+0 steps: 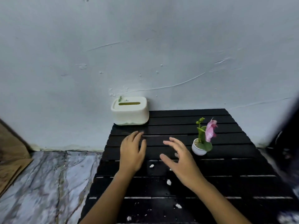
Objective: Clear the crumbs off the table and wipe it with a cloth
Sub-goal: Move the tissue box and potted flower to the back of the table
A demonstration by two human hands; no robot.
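Observation:
A black slatted table (226, 183) stands against a pale wall. White crumbs lie scattered on it: one (151, 166) between my hands, one (168, 182) nearer me, others (178, 206) toward the front edge. My left hand (131, 152) hovers palm down over the table's left middle, fingers loosely spread, holding nothing. My right hand (179, 159) is stretched out beside it, fingers apart and empty, just left of a small plant pot. No cloth is in view.
A cream tissue box (130, 110) sits at the table's back left corner by the wall. A white pot with a pink artificial flower (203, 141) stands right of my right hand. Marbled floor (48, 183) lies to the left, a dark blurred object (286, 151) at right.

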